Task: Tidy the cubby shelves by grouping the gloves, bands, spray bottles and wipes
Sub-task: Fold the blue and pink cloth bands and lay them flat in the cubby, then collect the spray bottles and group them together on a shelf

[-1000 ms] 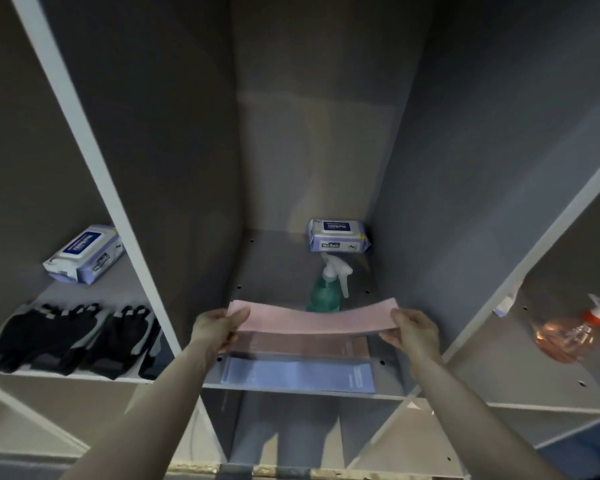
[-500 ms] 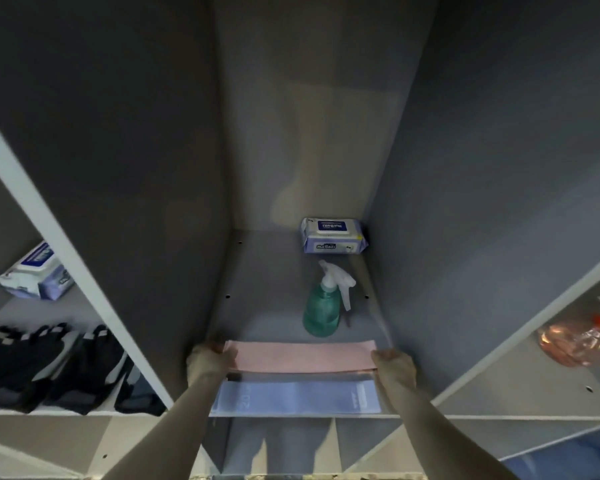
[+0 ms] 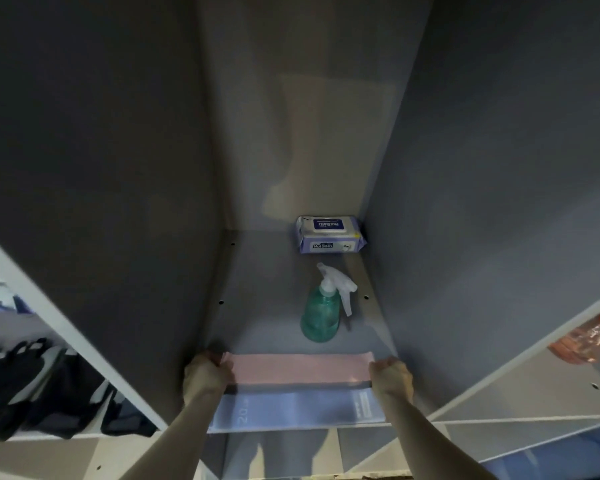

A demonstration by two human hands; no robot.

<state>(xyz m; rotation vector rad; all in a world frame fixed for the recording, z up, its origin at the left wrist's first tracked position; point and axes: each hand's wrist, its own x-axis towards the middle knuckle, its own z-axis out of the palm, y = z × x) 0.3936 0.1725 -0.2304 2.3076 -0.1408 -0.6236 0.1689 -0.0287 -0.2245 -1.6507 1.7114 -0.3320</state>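
A pink band (image 3: 300, 368) lies flat across the front of the middle cubby's floor. My left hand (image 3: 205, 374) grips its left end and my right hand (image 3: 391, 375) grips its right end. Just in front of it a pale blue band (image 3: 291, 408) lies along the shelf's front edge. Behind the bands a green spray bottle (image 3: 321, 315) stands upright, and a pack of wipes (image 3: 329, 234) sits at the back right corner. Black gloves (image 3: 39, 396) lie in the left cubby. An orange spray bottle (image 3: 584, 341) lies in the right cubby.
Grey divider walls (image 3: 125, 237) close in the middle cubby on both sides. White shelf edges (image 3: 520, 418) run along the front. A lower row of cubbies shows beneath the shelf. Bare floor lies left of the green bottle.
The pink band came down from in the air onto the shelf floor behind the blue band, with both hands still on its ends. The view moved closer into the middle cubby.
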